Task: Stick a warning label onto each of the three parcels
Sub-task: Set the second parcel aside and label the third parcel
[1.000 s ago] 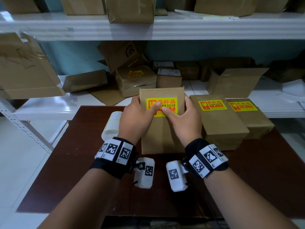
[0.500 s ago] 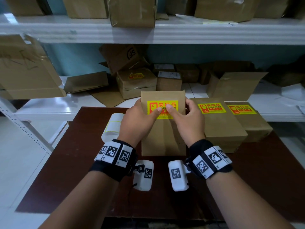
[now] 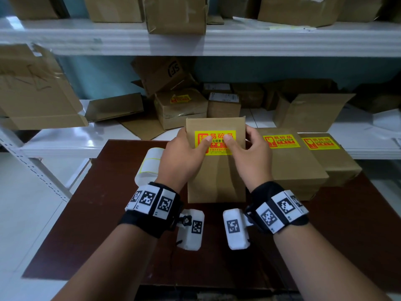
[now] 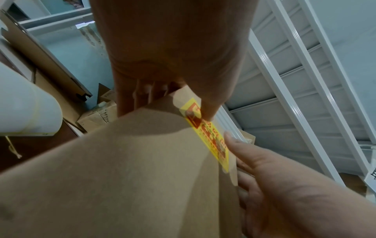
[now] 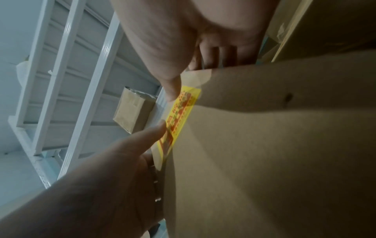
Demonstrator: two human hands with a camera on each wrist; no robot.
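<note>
I hold a brown paper parcel at the middle of the dark table, its far end raised. A yellow and red warning label sits on its upper face. My left hand grips the parcel's left edge and my right hand its right edge. Both thumbs press on the label and the fingers curl behind. The left wrist view shows the label edge-on under my thumb; the right wrist view shows the label likewise. Two more parcels, one beside the other, lie to the right, each with a yellow label.
A white label roll lies on the table left of my left hand. Behind the table, white shelves carry several cardboard boxes and flattened cartons. An open box stands behind the right parcels.
My thumbs have slid from the label's lower edge up to its upper half. The parcel and both hands have shifted slightly away from me.
</note>
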